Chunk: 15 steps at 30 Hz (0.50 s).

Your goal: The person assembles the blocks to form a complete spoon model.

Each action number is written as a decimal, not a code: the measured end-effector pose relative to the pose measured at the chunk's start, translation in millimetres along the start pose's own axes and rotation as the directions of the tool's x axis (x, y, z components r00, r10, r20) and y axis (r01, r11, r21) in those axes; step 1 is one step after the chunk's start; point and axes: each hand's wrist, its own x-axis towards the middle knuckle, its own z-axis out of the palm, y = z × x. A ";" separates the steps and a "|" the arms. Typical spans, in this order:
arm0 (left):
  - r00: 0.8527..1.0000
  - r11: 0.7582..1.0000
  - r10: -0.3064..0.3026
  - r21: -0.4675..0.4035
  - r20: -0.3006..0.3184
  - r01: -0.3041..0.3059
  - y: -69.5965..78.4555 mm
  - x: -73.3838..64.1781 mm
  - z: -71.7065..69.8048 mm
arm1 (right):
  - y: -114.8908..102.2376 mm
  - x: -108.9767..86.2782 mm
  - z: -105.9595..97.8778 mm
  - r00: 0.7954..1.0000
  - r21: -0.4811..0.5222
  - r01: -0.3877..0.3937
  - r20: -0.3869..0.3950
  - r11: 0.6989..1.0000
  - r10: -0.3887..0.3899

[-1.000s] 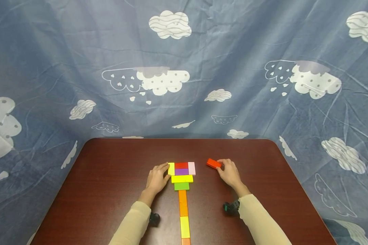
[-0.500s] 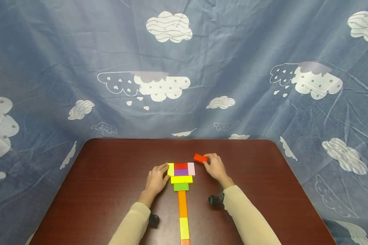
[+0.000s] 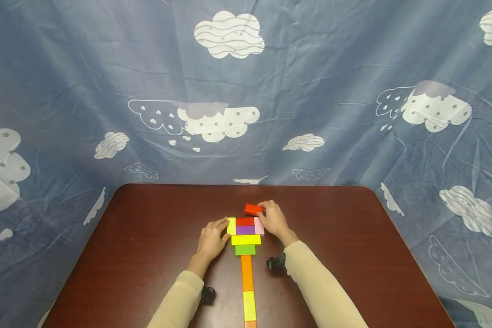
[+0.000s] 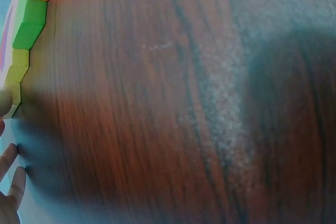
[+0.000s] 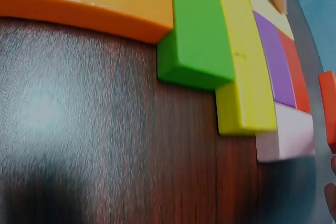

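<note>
My right hand (image 3: 274,219) pinches a red block (image 3: 253,209) at its right end, just beyond the far side of the block pattern. In the right wrist view that red block (image 5: 327,109) stands apart from the others at the right edge. My left hand (image 3: 211,238) rests with its fingertips and thumb against the left yellow block (image 3: 231,226). Between that and a pink block (image 3: 259,226) lie a red block (image 3: 244,222) and a purple block (image 3: 245,230). Nearer me come a crosswise yellow block (image 3: 246,240) and a green block (image 3: 245,249).
A column runs toward me from the green block: an orange block (image 3: 247,272), a yellow block (image 3: 249,305) and another orange piece (image 3: 251,324), cut off below. The brown table (image 3: 147,228) ends at a blue cloud-patterned cloth (image 3: 164,68) behind.
My right hand has moved left and slightly away from me with the red block, from the right of the pattern to its far side. My left hand has stayed at the yellow block.
</note>
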 end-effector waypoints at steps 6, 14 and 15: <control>1.000 1.000 0.000 0.001 -0.002 0.000 1.9 0.0 -0.4 | -10.8 6.4 6.6 0.998 -0.054 0.041 0.045 0.998 -0.039; 1.000 1.000 -0.002 0.000 0.004 0.002 4.1 0.2 -1.9 | -15.4 10.3 12.9 0.994 -0.110 0.085 0.077 0.990 -0.077; 1.000 1.000 -0.001 0.000 0.005 0.001 3.9 0.1 -1.7 | -15.1 9.9 13.3 0.994 -0.119 0.087 0.079 0.989 -0.078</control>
